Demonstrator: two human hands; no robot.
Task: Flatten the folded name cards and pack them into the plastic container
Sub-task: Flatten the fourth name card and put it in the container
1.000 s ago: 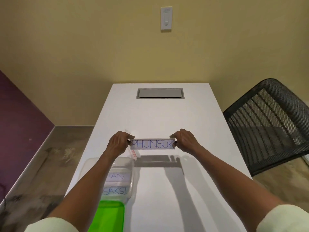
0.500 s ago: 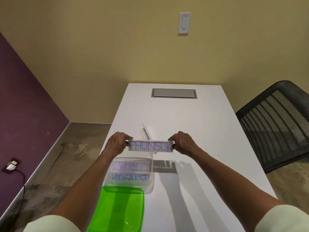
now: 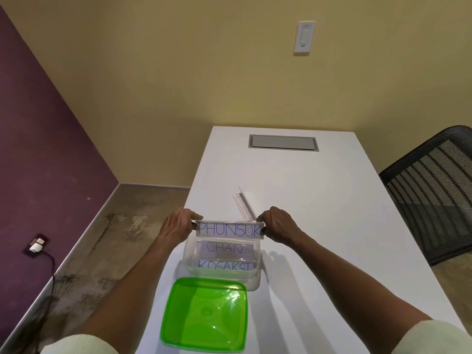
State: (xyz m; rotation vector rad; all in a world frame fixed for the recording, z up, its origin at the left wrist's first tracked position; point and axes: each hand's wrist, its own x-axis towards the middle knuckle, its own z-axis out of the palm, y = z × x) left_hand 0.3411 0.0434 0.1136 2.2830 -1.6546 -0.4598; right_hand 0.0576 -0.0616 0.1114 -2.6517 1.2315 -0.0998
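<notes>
1. The left hand point(image 3: 178, 226) and right hand point(image 3: 277, 224) each pinch one end of the PHUNSUK card point(image 3: 229, 229).
2. The card spans between them, above the far rim of the clear container point(image 3: 251, 279) near the table's point(image 3: 319, 226) left edge.

Yellow-beige back wall point(image 3: 204, 72) carrying a white light switch point(image 3: 304, 37). Purple side wall point(image 3: 38, 123) at left, with a plugged-in outlet point(image 3: 37, 245) low down and a dark cord trailing to the mottled concrete floor point(image 3: 107, 233). White rectangular table point(image 3: 319, 200) with a grey cable hatch point(image 3: 283, 142). Black mesh office chair point(image 3: 434, 195) at right.
</notes>
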